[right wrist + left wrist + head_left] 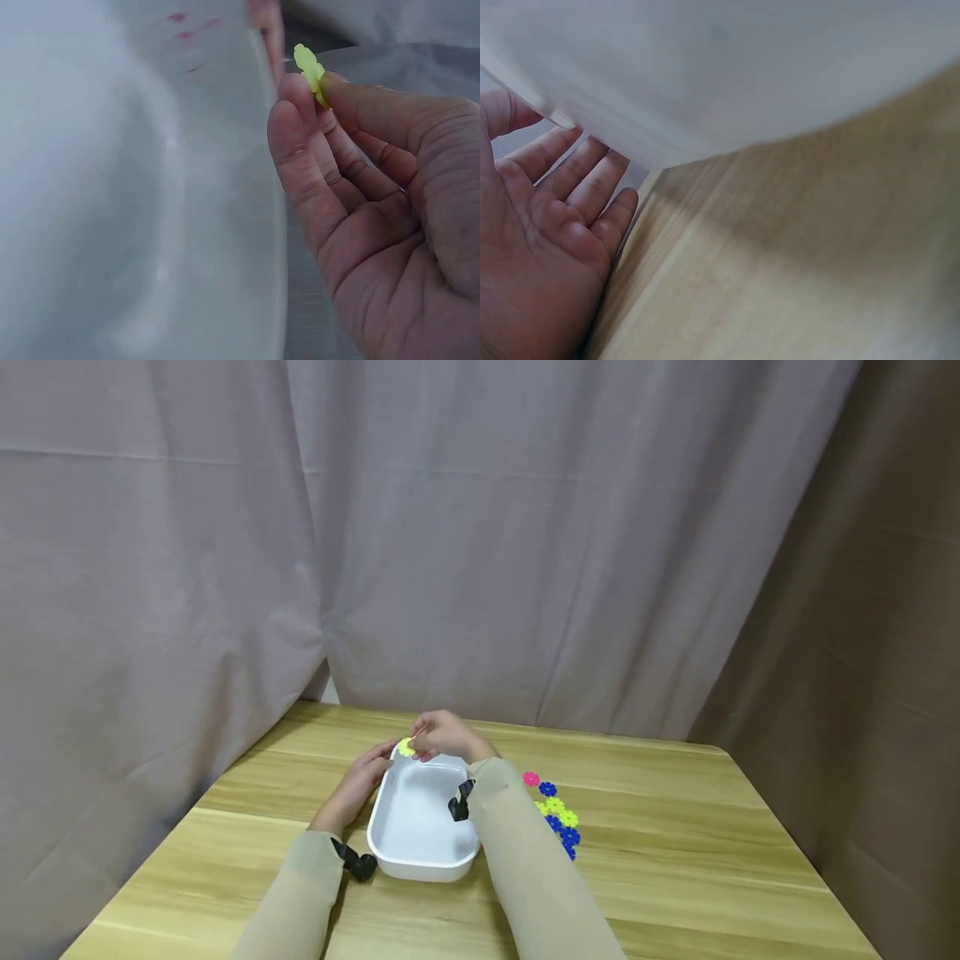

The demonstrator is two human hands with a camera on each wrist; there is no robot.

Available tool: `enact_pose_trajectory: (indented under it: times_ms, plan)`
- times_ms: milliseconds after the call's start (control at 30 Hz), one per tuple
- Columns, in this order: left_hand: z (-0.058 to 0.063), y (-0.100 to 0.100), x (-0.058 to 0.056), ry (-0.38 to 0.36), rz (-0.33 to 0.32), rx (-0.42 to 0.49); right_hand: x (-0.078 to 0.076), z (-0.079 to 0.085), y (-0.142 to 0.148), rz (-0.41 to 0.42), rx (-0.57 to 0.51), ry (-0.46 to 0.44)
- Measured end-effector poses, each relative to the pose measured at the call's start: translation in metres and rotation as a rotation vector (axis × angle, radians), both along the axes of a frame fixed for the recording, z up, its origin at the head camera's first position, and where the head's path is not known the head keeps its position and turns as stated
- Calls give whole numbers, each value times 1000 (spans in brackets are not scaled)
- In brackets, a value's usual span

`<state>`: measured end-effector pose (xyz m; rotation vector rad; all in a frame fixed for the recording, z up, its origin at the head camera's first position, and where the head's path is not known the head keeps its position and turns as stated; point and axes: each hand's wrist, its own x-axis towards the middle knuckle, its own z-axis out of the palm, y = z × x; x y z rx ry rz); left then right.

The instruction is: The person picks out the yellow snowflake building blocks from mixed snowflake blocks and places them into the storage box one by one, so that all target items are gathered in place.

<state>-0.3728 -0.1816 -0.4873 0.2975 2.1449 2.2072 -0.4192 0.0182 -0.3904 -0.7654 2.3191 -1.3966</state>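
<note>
My right hand (447,737) pinches a yellow snowflake disc (407,747) between thumb and fingertips, at the far rim of a white tray (423,870). In the right wrist view the yellow disc (310,73) is seen nearly edge-on, beside the tray's rim. My left hand (362,783) holds the tray's far left corner. From the left wrist view, the thumb of the left hand (551,232) goes over the rim, while its other fingers spread along the outside wall.
Several blue, yellow and pink snowflake discs (569,836) lie on the wooden table (675,843) right of the tray, partly hidden by the right sleeve (525,860). Small pink marks (184,34) show on the tray's inside. Grey curtains (480,527) hang behind the table.
</note>
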Motion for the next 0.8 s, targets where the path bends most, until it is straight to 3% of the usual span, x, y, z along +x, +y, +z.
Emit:
enact_pose_trajectory:
  times_ms: [367,800]
  plan:
    - [-1,4,1,-2,-6,22,-3,-46,12,-10,-12,-78]
    - [2,4,2,-2,-34,31,1,-50,13,13,92,-4]
